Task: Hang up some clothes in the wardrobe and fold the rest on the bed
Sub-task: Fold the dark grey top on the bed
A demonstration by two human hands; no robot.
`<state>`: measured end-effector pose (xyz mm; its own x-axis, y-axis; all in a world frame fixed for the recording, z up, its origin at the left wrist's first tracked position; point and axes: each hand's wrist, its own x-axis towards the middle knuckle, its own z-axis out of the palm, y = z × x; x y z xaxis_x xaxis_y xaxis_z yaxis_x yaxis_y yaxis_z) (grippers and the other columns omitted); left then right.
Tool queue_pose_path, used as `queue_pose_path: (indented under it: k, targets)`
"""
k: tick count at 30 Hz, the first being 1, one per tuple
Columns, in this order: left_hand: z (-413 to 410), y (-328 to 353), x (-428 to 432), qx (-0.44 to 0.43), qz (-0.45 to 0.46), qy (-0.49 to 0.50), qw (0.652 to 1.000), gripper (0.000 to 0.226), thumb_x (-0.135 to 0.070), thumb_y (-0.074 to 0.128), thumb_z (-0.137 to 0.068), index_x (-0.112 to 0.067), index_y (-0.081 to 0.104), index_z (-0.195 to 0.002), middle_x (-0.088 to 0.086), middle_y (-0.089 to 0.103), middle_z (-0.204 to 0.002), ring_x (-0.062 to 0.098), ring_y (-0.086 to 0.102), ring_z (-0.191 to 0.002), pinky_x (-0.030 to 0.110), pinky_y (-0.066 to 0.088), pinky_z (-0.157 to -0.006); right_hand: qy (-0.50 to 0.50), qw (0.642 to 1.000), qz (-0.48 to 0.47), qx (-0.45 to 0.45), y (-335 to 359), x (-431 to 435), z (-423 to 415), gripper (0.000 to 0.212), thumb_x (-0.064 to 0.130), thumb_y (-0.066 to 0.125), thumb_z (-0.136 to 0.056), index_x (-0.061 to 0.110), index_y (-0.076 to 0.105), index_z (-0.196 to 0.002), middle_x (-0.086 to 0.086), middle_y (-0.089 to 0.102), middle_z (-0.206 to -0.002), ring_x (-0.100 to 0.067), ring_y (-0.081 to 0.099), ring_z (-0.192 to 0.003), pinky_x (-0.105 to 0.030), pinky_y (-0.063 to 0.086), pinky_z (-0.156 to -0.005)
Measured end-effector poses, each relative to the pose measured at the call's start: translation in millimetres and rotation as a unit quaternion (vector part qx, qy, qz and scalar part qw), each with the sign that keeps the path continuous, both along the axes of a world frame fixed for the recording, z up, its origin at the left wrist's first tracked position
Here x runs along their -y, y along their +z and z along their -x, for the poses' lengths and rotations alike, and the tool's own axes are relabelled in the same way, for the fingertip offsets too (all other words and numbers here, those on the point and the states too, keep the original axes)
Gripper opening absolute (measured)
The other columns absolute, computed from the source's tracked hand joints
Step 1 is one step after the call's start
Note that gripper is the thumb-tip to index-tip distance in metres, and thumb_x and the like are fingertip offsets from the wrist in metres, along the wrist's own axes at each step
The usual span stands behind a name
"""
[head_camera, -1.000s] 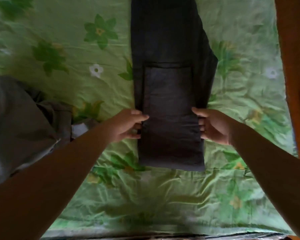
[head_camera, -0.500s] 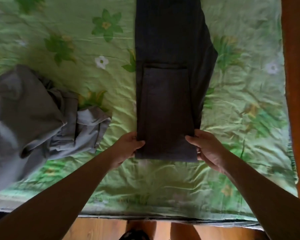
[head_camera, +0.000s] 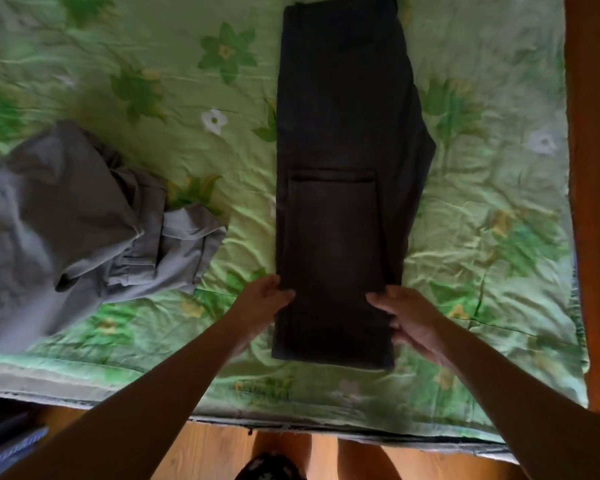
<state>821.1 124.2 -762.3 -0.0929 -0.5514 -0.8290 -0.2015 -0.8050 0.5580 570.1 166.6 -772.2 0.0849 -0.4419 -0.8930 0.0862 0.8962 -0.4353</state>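
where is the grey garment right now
In the head view the grey garment lies crumpled at the left of the bed, apart from the dark trousers.

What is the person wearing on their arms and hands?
Nothing that shows. The left hand and right hand are ungloved, and both forearms are without sleeves as far as the frame reaches. No watch or bracelet at either wrist; too dim to tell rings.
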Motion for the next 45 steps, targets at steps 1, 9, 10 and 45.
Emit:
queue_pose_path:
  k: [1, 9, 10, 45]
  targets:
    - [3.6, -0.6, 15.9, -0.001, 0.032, 0.024, 0.999, 0.022, -0.003, 0.061, -0.095, -0.013, 0.059, -0.115, -0.007, 0.067, -0.074, 0.000, 0.062, -0.059, 0.015, 0.045, -0.048, -0.015, 0.999, 0.027, -0.015, -1.3, 19.5, 0.6, 0.006, 0.020, 0.063, -0.096, 0.015, 0.062, -0.100, -0.001, 0.071, -0.086, -0.010, 0.070, -0.069, -0.030, 0.057, -0.065]
    - [32.9, -13.1, 140.0, 0.058, 0.217, -0.017, 0.974, 0.037, 0.015, 0.054, -0.087, -0.010, 0.068, -0.111, 0.002, 0.066, -0.090, -0.006, 0.058, -0.061, 0.018, 0.045, -0.062, -0.067, 0.962, 0.182, -0.193, -7.2, 162.0, -11.9, 0.015, 0.008, 0.071, -0.086, 0.010, 0.067, -0.100, -0.007, 0.067, -0.081, -0.018, 0.065, -0.073, -0.020, 0.052, -0.060]
    - [34.5, -9.2, 149.7, 0.067, 0.231, -0.022, 0.970, 0.035, 0.015, 0.053, -0.087, -0.007, 0.070, -0.108, 0.004, 0.066, -0.090, -0.007, 0.057, -0.058, 0.015, 0.045, -0.060, -0.067, 0.956, 0.202, -0.202, -6.2, 171.8, -11.0, 0.013, 0.004, 0.069, -0.087, 0.009, 0.066, -0.098, -0.005, 0.064, -0.078, -0.012, 0.061, -0.068, -0.017, 0.047, -0.054]
    - [52.6, -105.8, 223.4, 0.429, 0.460, -0.451, 0.633, 0.070, -0.060, 0.025, -0.098, -0.026, 0.017, -0.159, 0.012, -0.001, -0.167, 0.032, 0.000, -0.154, 0.053, 0.015, -0.121, 0.263, 0.681, 0.387, -0.563, -53.6, 177.2, 122.2, 0.065, 0.028, 0.049, -0.079, 0.017, 0.050, -0.143, -0.010, 0.059, -0.129, -0.038, 0.052, -0.118, -0.049, 0.042, -0.092]
